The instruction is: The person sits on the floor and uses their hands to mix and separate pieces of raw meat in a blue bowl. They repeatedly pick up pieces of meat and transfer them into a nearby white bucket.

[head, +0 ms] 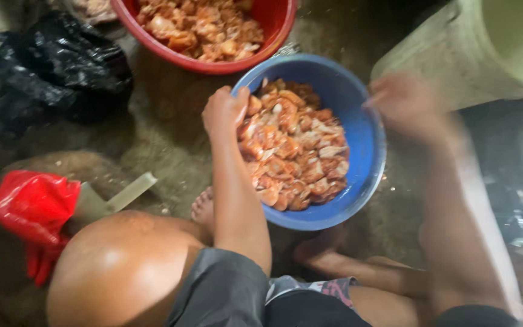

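A blue bowl (367, 145) full of marinated meat pieces (295, 148) sits on the ground between my feet. My left hand (225, 111) grips the bowl's left rim, thumb over the edge beside the meat. My right hand (404, 103) is blurred above the bowl's right rim, fingers loosely curled; whether it holds anything cannot be made out.
A red bowl (273, 33) of similar meat stands just behind the blue one. A black plastic bag (62, 66) lies at the back left. A red bag (31, 206) and a cleaver (113, 200) lie by my left knee. A pale bucket (485, 48) stands at the back right.
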